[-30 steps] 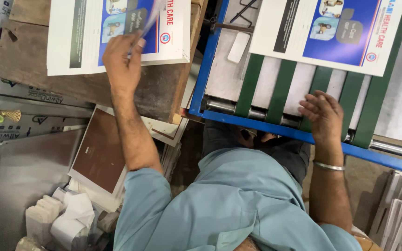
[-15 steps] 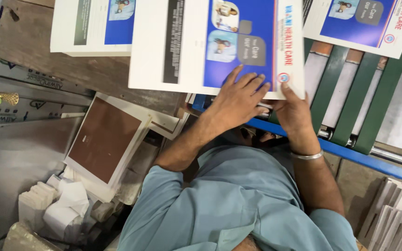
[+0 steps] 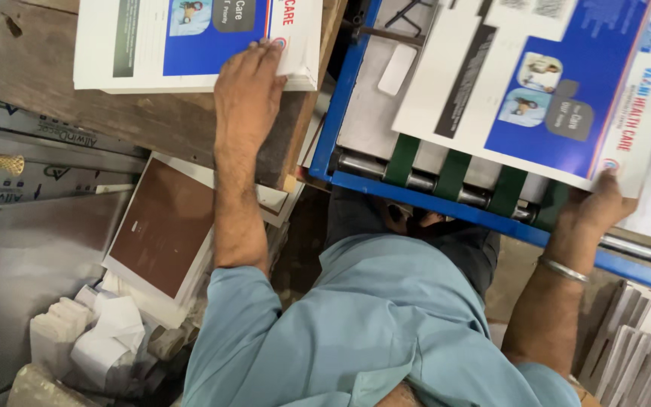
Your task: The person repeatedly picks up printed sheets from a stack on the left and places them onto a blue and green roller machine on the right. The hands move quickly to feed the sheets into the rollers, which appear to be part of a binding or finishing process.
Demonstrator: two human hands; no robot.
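L hand [image 3: 246, 94] flat, R hand [image 3: 595, 209] pinching

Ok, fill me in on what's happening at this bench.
A person in a light blue shirt is handling printed sheets with both hands. The left hand lies flat on a stack of white and blue printed sheets resting on a wooden board. The right hand grips the lower edge of another printed sheet lying over the green belts of a blue-framed machine. A brown-faced pad and paper scraps sit lower left.
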